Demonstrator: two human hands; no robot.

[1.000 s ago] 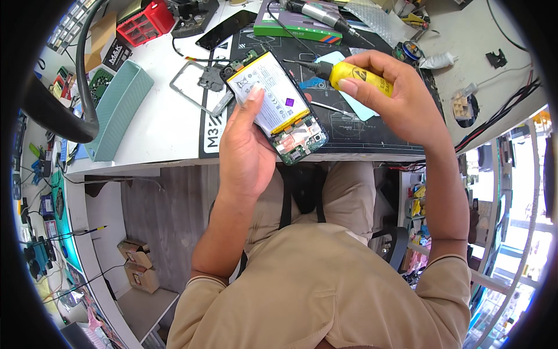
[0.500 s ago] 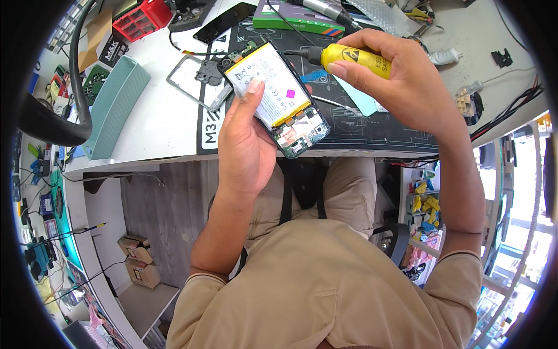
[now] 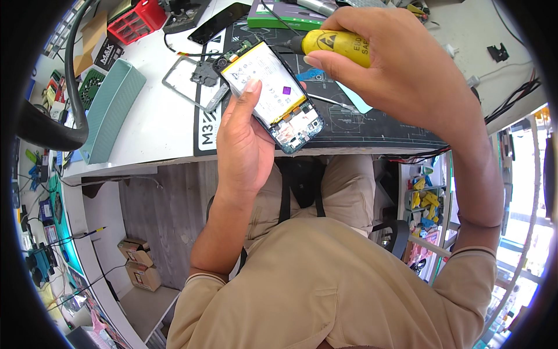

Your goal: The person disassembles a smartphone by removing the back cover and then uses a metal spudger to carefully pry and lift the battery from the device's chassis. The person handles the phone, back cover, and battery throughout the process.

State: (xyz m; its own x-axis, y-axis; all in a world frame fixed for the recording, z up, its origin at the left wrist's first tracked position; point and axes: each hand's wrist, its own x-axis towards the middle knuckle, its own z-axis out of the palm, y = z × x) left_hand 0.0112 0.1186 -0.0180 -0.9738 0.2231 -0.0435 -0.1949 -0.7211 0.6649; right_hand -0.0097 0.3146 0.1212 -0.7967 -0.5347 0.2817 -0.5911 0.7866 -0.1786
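Note:
My left hand [image 3: 247, 139] holds an opened smartphone [image 3: 271, 96] with its back off, showing a white battery and circuit boards. The thumb rests on the battery. My right hand [image 3: 401, 75] grips a yellow-handled screwdriver [image 3: 340, 45], whose black tip points left at the phone's upper end. Both hands are above the front edge of a dark work mat [image 3: 372, 125] on the white bench.
A grey phone frame [image 3: 195, 87] lies left of the phone. A teal tray [image 3: 110, 110] stands at the left, a red parts box [image 3: 138, 22] and a black phone panel [image 3: 218, 23] at the back, a green box [image 3: 279, 17] behind the mat. Cardboard boxes [image 3: 139, 264] sit on the floor.
Both hands have moved slightly up and left in the picture. The screwdriver has swung from tilted to lying level, with its tip now close to the phone's top edge.

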